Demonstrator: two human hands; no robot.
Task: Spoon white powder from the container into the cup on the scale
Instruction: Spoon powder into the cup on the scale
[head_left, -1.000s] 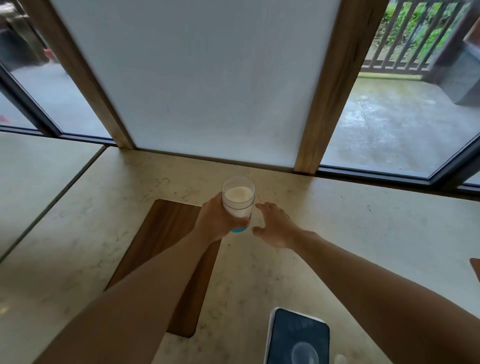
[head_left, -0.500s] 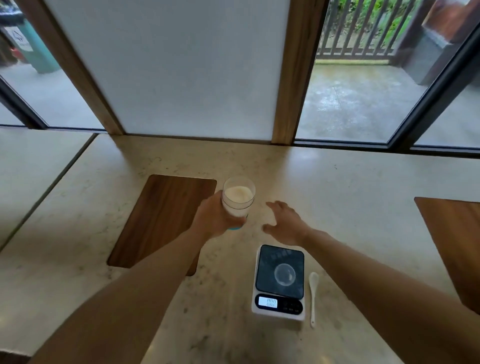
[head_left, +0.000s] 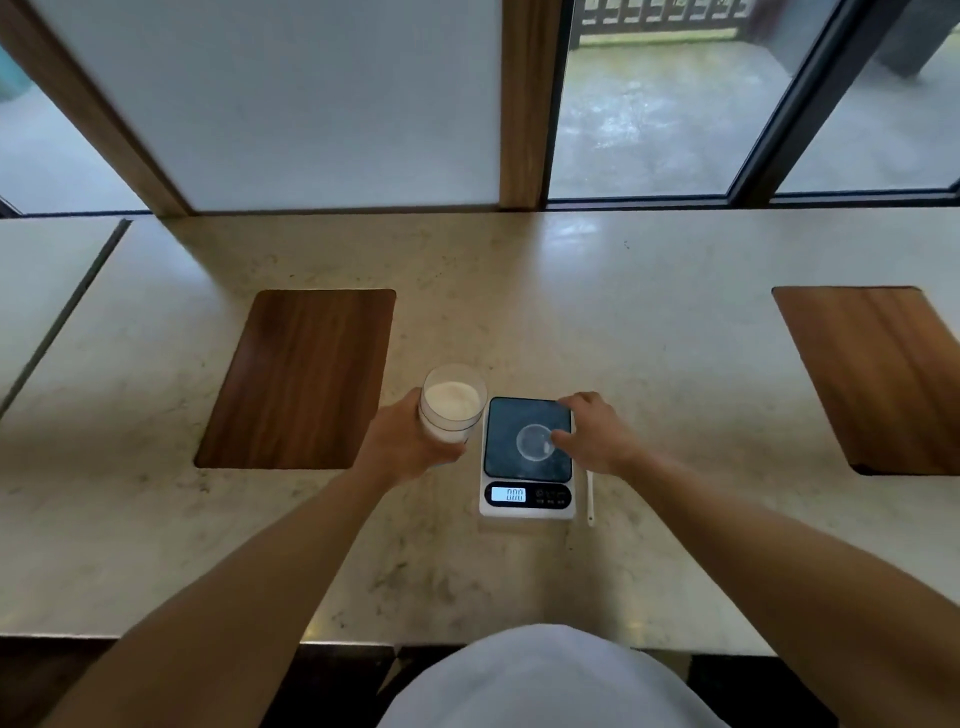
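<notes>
Your left hand (head_left: 410, 441) is wrapped round the container (head_left: 451, 404), fingers closed on its clear wall; white powder (head_left: 451, 399) fills it approx halfway or more, level not exact from this angle. Container sits just left of the scale (head_left: 527, 457), close to its edge; can't tell if its base is on the surface (head_left: 649, 364) or lifted.

Your right hand (head_left: 597, 439) is over the scale's right side, fingers loosely spread, not gripping anything; thumb tip at or touching the rim of the cup (head_left: 534, 441). Cup is small, clear, upright, centred on the dark weighing plate, looks empty.

Scale display (head_left: 514, 494) lit, reads approx 0.00, digits a bit blurred. White spoon (head_left: 590, 498) lies on the surface just right of the scale, handle toward you, bowl end hidden under your right wrist.

Two wood inlays in the surface: one (head_left: 301, 379) left of the container, one (head_left: 878, 374) well off to the right. Window w/ wood posts behind.
</notes>
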